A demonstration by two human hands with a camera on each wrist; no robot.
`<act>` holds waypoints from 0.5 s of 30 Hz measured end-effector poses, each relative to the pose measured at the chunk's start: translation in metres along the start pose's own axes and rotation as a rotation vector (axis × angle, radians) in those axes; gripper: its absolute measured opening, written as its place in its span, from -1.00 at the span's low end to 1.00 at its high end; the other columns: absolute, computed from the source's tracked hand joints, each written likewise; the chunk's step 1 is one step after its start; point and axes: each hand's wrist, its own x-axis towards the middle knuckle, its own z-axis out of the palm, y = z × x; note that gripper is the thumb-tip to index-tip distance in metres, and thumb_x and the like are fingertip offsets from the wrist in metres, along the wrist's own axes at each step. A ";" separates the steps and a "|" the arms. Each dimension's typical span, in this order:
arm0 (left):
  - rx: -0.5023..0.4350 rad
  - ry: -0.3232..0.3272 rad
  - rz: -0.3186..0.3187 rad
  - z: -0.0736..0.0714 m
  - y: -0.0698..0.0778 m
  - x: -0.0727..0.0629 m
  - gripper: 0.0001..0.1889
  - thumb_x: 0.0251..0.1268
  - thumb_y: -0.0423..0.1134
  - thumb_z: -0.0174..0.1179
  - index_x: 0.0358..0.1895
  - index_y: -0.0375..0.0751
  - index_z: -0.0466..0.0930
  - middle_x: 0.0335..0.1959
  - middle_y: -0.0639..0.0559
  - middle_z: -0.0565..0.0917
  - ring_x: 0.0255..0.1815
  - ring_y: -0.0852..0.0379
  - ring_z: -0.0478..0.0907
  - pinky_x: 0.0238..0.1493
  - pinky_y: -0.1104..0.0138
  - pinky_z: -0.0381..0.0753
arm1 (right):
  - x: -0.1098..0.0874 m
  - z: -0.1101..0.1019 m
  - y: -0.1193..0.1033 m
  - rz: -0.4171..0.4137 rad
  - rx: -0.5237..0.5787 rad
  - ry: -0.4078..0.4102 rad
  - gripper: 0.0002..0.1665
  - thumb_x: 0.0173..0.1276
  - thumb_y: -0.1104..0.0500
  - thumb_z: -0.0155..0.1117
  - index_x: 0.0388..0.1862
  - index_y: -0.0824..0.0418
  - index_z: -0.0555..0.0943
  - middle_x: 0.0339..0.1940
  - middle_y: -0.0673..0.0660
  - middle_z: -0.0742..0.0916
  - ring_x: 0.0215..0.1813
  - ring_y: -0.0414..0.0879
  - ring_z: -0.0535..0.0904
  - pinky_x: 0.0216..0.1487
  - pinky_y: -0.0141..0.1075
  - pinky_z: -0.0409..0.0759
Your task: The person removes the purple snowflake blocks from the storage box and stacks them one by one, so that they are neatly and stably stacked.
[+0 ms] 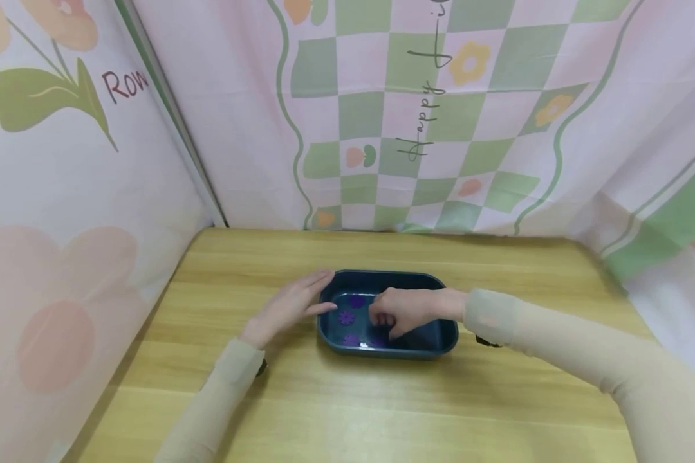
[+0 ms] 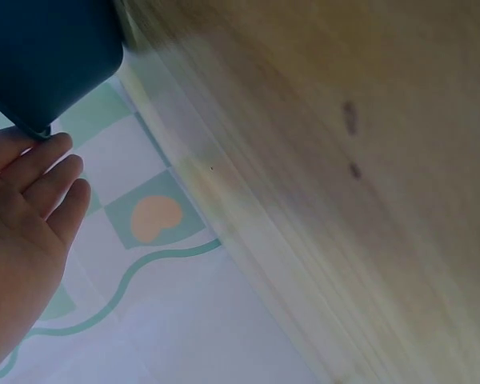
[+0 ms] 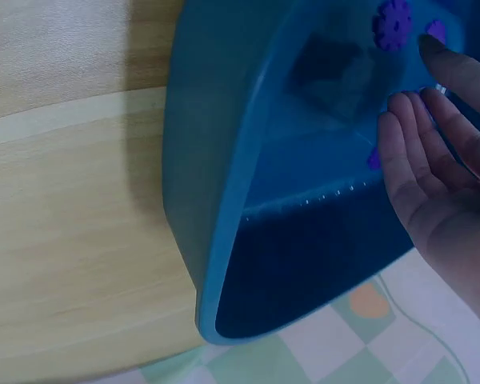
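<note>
A dark teal rectangular plastic tub (image 1: 405, 354) stands on the wooden table. Purple notched plastic discs (image 1: 345, 317), shaped like small flowers, lie on its floor, mostly in the left half. My left hand (image 1: 289, 307) rests on the tub's left end, fingers along the back corner of the rim and thumb reaching over the edge. In the left wrist view its nearly straight fingers meet the tub wall (image 2: 56, 56). Inside the tub, my right hand (image 1: 408, 310) reaches down among the discs. The right wrist view has its thumb apart from its bent fingers, close to a purple disc (image 3: 393, 25).
Pale wood tabletop (image 1: 347, 411) surrounds the tub. A checkered curtain (image 1: 428, 116) hangs along the table's back edge, and another printed cloth (image 1: 64, 270) hangs at the left side.
</note>
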 end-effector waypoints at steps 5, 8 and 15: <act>0.006 0.018 0.020 0.001 -0.002 0.000 -0.24 0.38 0.12 0.17 0.47 -0.31 0.26 0.45 -0.26 0.40 0.49 -0.12 0.35 0.50 0.10 0.38 | 0.004 0.005 -0.002 -0.004 -0.022 -0.038 -0.67 0.19 0.22 0.49 -0.07 0.19 0.63 -0.20 0.03 0.70 -0.25 -0.28 0.54 -0.16 -0.51 0.62; 0.016 0.021 0.022 0.001 -0.002 0.001 -0.24 0.38 0.12 0.16 0.47 -0.30 0.27 0.45 -0.25 0.40 0.49 -0.11 0.36 0.50 0.12 0.39 | 0.005 0.006 -0.006 0.006 -0.047 -0.055 -0.68 0.20 0.21 0.49 -0.07 0.16 0.63 -0.20 0.00 0.68 -0.23 -0.29 0.51 -0.14 -0.50 0.61; 0.013 0.008 0.009 0.003 -0.004 0.001 -0.24 0.39 0.13 0.15 0.49 -0.26 0.25 0.47 -0.22 0.39 0.50 -0.08 0.35 0.51 0.13 0.38 | 0.008 0.008 -0.008 0.020 -0.077 -0.077 -0.67 0.22 0.20 0.47 -0.04 0.12 0.63 -0.19 -0.03 0.68 -0.22 -0.30 0.51 -0.12 -0.50 0.62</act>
